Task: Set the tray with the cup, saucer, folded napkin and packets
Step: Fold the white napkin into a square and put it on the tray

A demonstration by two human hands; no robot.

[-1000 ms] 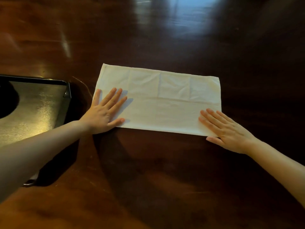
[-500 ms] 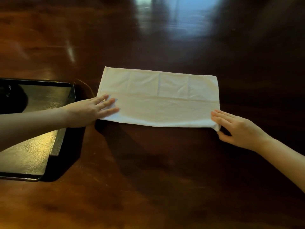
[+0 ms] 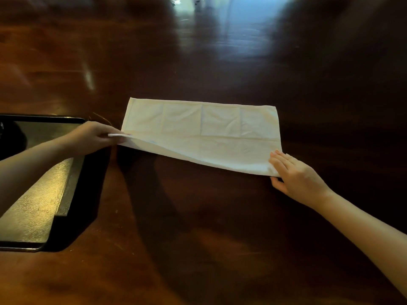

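A dark, glossy wooden table point(image 3: 220, 227) reflects pale window light. On it lies a white, creased cloth napkin point(image 3: 209, 133), a long rectangle. The left hand point(image 3: 94, 137) pinches its near-left corner, lifted; the right hand point(image 3: 295, 175) grips its near-right corner. A black rectangular tray point(image 3: 66, 190) sits left.

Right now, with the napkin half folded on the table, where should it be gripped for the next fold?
Grip the napkin at its two near corners, coming in from the short ends, as the left hand and right hand do: the near long edge is already lifted, while the far edge lies flat.
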